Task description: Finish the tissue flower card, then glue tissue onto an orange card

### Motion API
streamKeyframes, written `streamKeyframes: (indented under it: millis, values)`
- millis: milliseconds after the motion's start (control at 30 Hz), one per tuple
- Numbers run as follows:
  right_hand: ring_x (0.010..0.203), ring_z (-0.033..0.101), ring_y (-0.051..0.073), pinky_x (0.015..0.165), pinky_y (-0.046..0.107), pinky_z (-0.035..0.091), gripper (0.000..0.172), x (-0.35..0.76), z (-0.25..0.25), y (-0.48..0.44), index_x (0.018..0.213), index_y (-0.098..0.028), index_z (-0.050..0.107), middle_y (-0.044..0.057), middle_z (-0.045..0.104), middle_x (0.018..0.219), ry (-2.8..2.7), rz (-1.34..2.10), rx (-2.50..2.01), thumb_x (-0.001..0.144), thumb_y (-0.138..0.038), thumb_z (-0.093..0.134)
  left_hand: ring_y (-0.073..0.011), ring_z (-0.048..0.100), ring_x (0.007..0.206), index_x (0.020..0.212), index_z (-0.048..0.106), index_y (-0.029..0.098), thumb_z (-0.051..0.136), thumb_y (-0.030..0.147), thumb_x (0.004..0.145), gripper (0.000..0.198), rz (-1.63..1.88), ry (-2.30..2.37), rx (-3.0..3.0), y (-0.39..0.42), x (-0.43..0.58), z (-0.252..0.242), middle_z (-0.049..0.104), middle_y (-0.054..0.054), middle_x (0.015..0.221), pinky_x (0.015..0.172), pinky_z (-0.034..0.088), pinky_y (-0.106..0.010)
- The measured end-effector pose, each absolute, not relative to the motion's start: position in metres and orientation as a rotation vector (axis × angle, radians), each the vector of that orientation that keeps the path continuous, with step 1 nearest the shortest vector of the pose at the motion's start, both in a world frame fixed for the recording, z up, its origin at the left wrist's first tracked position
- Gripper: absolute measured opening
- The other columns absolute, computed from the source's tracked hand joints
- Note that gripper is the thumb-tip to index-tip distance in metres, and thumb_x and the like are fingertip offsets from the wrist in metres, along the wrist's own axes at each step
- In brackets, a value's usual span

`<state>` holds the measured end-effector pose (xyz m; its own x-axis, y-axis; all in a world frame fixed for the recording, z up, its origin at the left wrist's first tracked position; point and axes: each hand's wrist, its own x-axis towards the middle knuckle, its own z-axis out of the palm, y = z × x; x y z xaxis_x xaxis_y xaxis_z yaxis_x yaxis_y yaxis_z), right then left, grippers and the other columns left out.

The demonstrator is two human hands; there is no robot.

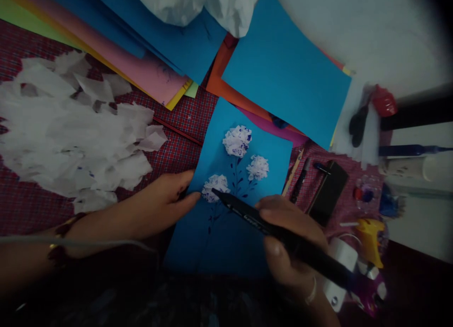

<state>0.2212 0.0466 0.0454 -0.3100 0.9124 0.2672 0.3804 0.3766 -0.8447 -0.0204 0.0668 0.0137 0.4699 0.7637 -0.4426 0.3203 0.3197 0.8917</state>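
A blue sheet of paper lies in front of me with stems and leaves drawn on it. Three crumpled white paper flowers sit on it: a top one, a right one and a lower left one, all speckled blue-violet. My left hand pinches the sheet's left edge, the thumb beside the lower left flower and the other fingers partly hidden. In my right hand is a dark marker, its tip at the lower left flower; whether it touches I cannot tell.
Torn white paper pieces are heaped at left on the checked cloth. Coloured sheets and another blue sheet lie behind. At right are a phone-like black object, a pencil and a yellow tape dispenser.
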Motion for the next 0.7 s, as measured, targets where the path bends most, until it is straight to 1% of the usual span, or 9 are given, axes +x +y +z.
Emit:
streamKeyframes:
  millis: [167, 233, 333, 433, 533, 700]
  values:
    - [0.074, 0.070, 0.021, 0.069, 0.040, 0.061, 0.026, 0.217, 0.043, 0.049, 0.110, -0.027, 0.068, 0.003, 0.069, 0.079, -1.905, 0.942, -1.124, 0.084, -0.022, 0.066, -0.0200, 0.069, 0.089, 0.110, 0.066, 0.020, 0.052, 0.027, 0.093, 0.023, 0.383, 1.080, 1.236, 0.068, -0.021, 0.013, 0.074, -0.002, 0.102, 0.081, 0.056, -0.028]
    - [0.074, 0.070, 0.021, 0.068, 0.039, 0.061, 0.028, 0.216, 0.041, 0.051, 0.112, -0.027, 0.067, 0.002, 0.069, 0.078, -1.913, 0.958, -1.096, 0.084, -0.021, 0.066, -0.0204, 0.069, 0.091, 0.109, 0.066, 0.019, 0.052, 0.026, 0.093, 0.023, 0.388, 1.073, 1.237, 0.068, -0.021, 0.013, 0.074, -0.002, 0.104, 0.082, 0.056, -0.029]
    - [0.071, 0.070, 0.020, 0.066, 0.037, 0.060, 0.030, 0.215, 0.038, 0.053, 0.112, -0.025, 0.066, 0.002, 0.069, 0.077, -1.963, 0.952, -1.043, 0.082, -0.019, 0.065, -0.0210, 0.069, 0.089, 0.105, 0.066, 0.018, 0.052, 0.026, 0.092, 0.021, 0.383, 1.090, 1.246, 0.068, -0.020, 0.013, 0.074, -0.003, 0.101, 0.080, 0.056, -0.029]
    - [0.070, 0.069, 0.020, 0.064, 0.036, 0.059, 0.028, 0.215, 0.036, 0.053, 0.108, -0.025, 0.067, 0.003, 0.069, 0.079, -1.964, 0.919, -1.086, 0.081, -0.017, 0.065, -0.0217, 0.069, 0.091, 0.107, 0.066, 0.019, 0.052, 0.027, 0.092, 0.022, 0.389, 1.092, 1.245, 0.067, -0.020, 0.013, 0.074, -0.003, 0.103, 0.081, 0.057, -0.030]
    - [0.068, 0.068, 0.020, 0.062, 0.035, 0.058, 0.025, 0.215, 0.034, 0.052, 0.103, -0.025, 0.067, 0.002, 0.068, 0.076, -1.926, 0.897, -1.139, 0.080, -0.016, 0.065, -0.0220, 0.069, 0.094, 0.113, 0.066, 0.020, 0.052, 0.028, 0.094, 0.025, 0.384, 1.085, 1.249, 0.067, -0.021, 0.011, 0.074, -0.003, 0.106, 0.084, 0.057, -0.030]
    - [0.072, 0.069, 0.021, 0.065, 0.037, 0.059, 0.023, 0.216, 0.033, 0.048, 0.105, -0.027, 0.068, 0.001, 0.069, 0.075, -1.885, 0.889, -1.144, 0.083, -0.021, 0.065, -0.0213, 0.069, 0.088, 0.115, 0.067, 0.019, 0.051, 0.030, 0.095, 0.028, 0.393, 1.093, 1.274, 0.066, -0.021, 0.010, 0.074, -0.003, 0.101, 0.082, 0.057, -0.031]
